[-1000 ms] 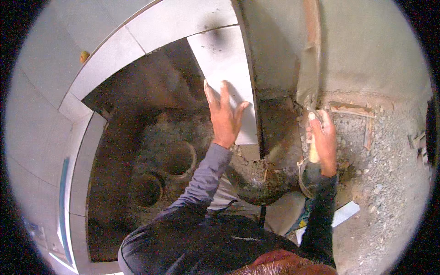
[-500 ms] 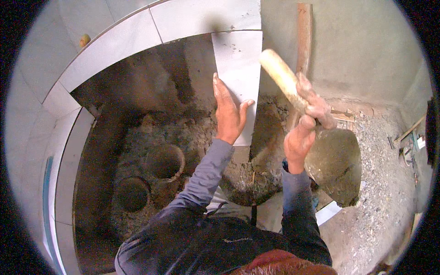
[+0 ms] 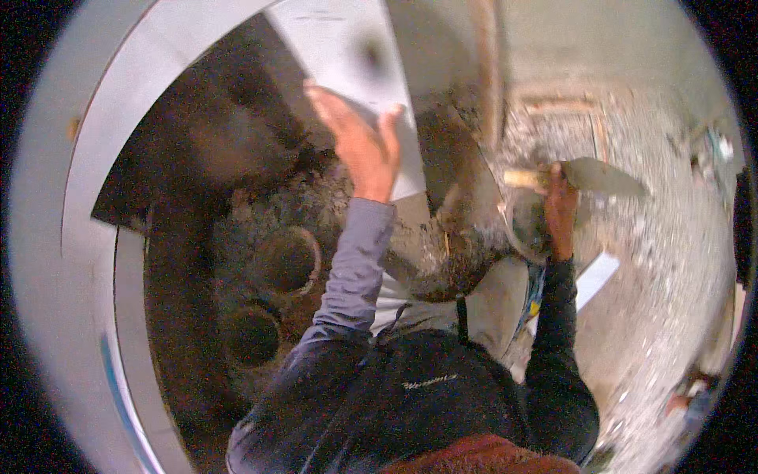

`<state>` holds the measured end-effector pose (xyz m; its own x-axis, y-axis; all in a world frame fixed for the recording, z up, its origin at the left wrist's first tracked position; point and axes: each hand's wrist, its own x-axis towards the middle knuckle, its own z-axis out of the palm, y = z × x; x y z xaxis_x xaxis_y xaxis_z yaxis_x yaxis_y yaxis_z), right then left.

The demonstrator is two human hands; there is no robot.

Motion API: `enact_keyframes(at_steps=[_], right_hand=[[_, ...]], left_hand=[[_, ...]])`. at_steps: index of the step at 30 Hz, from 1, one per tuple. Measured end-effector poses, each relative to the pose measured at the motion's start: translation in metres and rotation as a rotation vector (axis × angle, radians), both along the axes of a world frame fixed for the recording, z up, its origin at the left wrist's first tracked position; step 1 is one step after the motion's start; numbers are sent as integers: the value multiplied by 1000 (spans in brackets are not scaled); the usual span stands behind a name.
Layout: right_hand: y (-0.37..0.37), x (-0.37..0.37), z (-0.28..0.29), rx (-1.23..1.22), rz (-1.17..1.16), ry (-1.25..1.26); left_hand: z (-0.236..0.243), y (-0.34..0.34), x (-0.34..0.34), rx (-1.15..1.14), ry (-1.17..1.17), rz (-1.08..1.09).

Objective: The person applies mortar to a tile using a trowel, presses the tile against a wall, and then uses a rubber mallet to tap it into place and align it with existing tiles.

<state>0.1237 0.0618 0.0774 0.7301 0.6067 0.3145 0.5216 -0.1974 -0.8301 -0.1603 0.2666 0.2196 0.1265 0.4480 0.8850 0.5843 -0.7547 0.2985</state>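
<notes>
Since the earlier frame, our trowel [image 3: 608, 175] has swung away from the white tile [image 3: 363, 85] to between two and three o'clock, where our right hand [image 3: 560, 204] grasps it. At twelve o'clock, our left hand [image 3: 363, 154] lies spread toward the tile's six-o'clock end.

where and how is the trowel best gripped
Probably best by its pale, rod-like handle, coming from the person's own side and wrapping the fingers around it: it lies crosswise, free end pointing left, while the broad, thin blade spreads to the right. The right hand holds it near the blade end.
</notes>
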Motion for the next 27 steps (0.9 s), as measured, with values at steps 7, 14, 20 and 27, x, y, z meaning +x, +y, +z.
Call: enact_keyframes(at_steps=[7,14,20,27], right_hand=[[-69,85,-198,-431,-169,-406],[-2,55,-145,-497,-325,-208],[17,51,-160,-586,-40,-273],[-70,115,-227,-326,-354,-298]], left_hand=[[-13,27,-26,76,-64,53],[9,-2,-16,-45,-157,-155],[11,5,-23,-148,-132,-109],[10,10,-5,-92,-136,-141]])
